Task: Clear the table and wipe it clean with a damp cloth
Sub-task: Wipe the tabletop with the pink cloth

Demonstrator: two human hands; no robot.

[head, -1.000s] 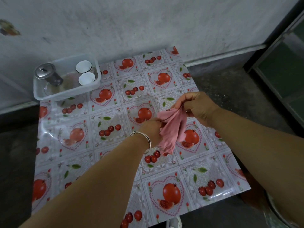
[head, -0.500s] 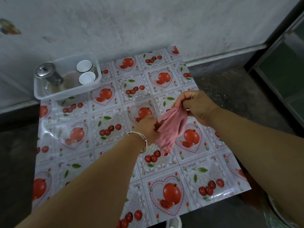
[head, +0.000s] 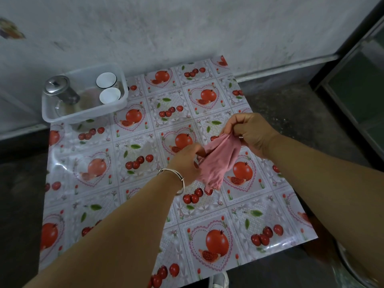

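Observation:
A pink cloth [head: 220,163] hangs bunched between my two hands above the middle of the table [head: 99,183], which has a glossy cover printed with pomegranates and cherries. My right hand [head: 248,133] pinches the cloth's upper edge, fingers curled. My left hand [head: 187,161], with a silver bangle on the wrist, grips the cloth's left side lower down. The cloth's bottom dangles just above the table cover.
A clear plastic tub [head: 83,115] at the table's far left corner holds a steel-lidded pot [head: 60,88] and two white cups [head: 108,86]. A pale wall stands behind. Dark floor lies around, with a metal-framed door [head: 361,96] at right and a shoe [head: 219,280] below the front edge.
Both hands have shifted slightly left and away from me with the cloth. The cloth has spread a little wider between them.

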